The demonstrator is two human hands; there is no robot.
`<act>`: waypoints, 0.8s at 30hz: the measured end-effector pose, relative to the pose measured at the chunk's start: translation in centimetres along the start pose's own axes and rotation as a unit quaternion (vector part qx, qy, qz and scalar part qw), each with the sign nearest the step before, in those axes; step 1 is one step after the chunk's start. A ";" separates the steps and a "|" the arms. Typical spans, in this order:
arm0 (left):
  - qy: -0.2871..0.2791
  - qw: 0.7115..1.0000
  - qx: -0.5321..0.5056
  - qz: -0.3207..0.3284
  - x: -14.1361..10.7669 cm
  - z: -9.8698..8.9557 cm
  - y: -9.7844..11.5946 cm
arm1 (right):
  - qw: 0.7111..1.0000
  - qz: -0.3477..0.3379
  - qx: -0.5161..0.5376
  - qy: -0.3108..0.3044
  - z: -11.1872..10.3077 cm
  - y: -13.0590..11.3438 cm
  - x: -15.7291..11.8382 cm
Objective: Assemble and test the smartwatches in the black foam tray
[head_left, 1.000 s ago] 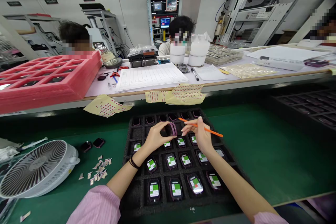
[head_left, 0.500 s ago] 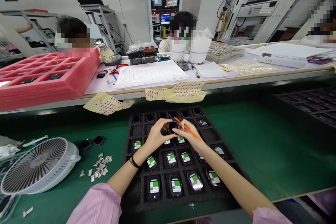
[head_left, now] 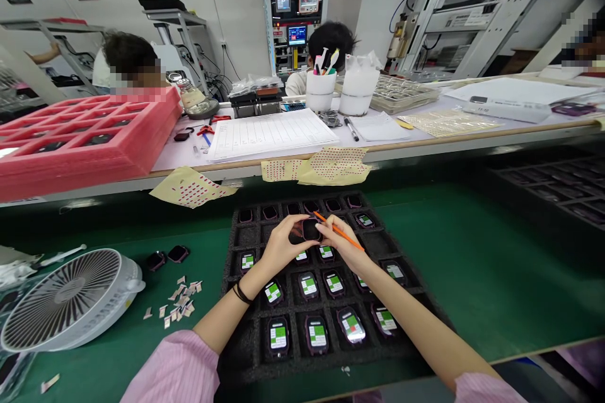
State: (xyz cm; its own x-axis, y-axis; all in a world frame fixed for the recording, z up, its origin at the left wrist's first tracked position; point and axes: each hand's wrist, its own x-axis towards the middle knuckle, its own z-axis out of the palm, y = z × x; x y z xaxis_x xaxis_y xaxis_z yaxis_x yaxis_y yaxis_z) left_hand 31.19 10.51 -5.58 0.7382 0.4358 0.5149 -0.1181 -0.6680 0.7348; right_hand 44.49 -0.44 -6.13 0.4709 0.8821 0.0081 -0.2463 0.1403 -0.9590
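My left hand [head_left: 282,244] and my right hand [head_left: 344,242] meet above a black foam tray [head_left: 229,321]. Between them is a dark smartwatch [head_left: 311,230], its face turned up and its rim gripped by my left fingers, with my right fingertips against its edge. My right hand also holds a thin orange stick [head_left: 352,239], whose tip reaches just over the watch. Below the hands, several watches with green screen labels [head_left: 309,286] sit in the tray's pockets. The hands hide part of the tray's upper rows.
A white desk fan [head_left: 70,299] stands left of the tray, near paper scraps [head_left: 177,299] and a pair of dark watches [head_left: 166,255] on the green mat. Sticker sheets [head_left: 335,165] hang from the white bench beyond, beside a pink foam tray [head_left: 80,138].
The watch has turned from edge-on to face-up between my hands. The orange stick has swung from pointing right to slanting down toward my right wrist, and my hands have drawn closer.
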 end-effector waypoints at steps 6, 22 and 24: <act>0.030 0.995 -0.066 -0.071 0.0 0.1 -0.9 | 0.999 -0.023 0.045 -0.014 -0.2 -0.1 0.2; 0.055 0.987 -0.117 -0.093 0.2 0.1 -1.2 | 0.998 -0.024 0.052 -0.010 -0.6 -0.1 0.3; 0.055 0.987 -0.120 -0.093 0.2 0.1 -1.3 | 0.998 -0.026 0.055 -0.011 -0.7 -0.1 0.3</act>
State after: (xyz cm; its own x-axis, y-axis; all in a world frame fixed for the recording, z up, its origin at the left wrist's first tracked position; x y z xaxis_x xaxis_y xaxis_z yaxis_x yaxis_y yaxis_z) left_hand 31.57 11.41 -6.49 0.6869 0.6094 0.3961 -0.1502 -0.4142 0.8977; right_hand 45.25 -0.53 -6.23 0.4679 0.8815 0.0640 -0.3145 0.2337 -0.9201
